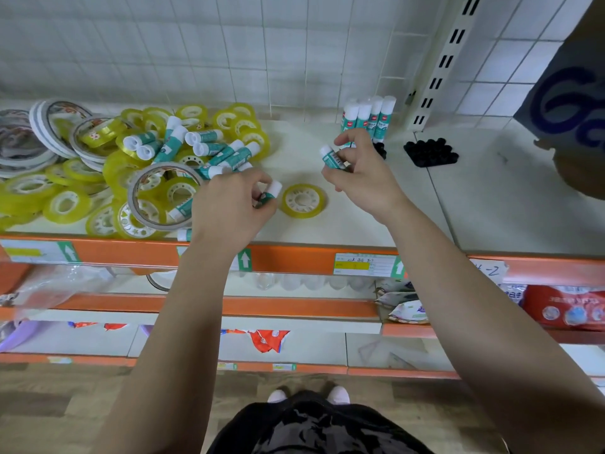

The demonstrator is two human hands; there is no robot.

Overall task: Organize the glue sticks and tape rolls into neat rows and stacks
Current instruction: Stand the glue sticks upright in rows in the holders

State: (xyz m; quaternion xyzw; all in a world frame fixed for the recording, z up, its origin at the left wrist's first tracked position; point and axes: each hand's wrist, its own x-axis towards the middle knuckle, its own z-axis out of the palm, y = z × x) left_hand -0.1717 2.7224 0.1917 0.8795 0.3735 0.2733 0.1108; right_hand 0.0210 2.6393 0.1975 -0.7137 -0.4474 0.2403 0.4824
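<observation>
**Teal-and-white glue stick in each hand, the row at the back barely begun**

I have the right hand (360,178) raised over the white shelf (360,224), thumb and curled fingers pinching one glue stick (331,157) just in front of the four upright sticks (368,117) by the back wall. The left hand (229,204) is low at the edge of the mixed heap (183,152), fingers curled round a second stick (271,192), with a lone yellow tape roll (302,201) flat just beside it.

My worry is the standing row. Those sticks are tall and narrow and stand touching, so a knuckle brushing one while I set the next down could topple them all. The black tray (430,152) sits close by and leaves little room on that side. On the left, dragging a stick out of the heap may set the loose ones rolling. One stick (184,234) already lies at the front lip by my wrist and could drop off.

The right-hand stick lies tilted, with its white cap to the upper left and its long axis on a diagonal. I judge it needs turning cap-up before it goes down. The left-hand stick points its cap up and to the right, toward the lone roll.
</observation>
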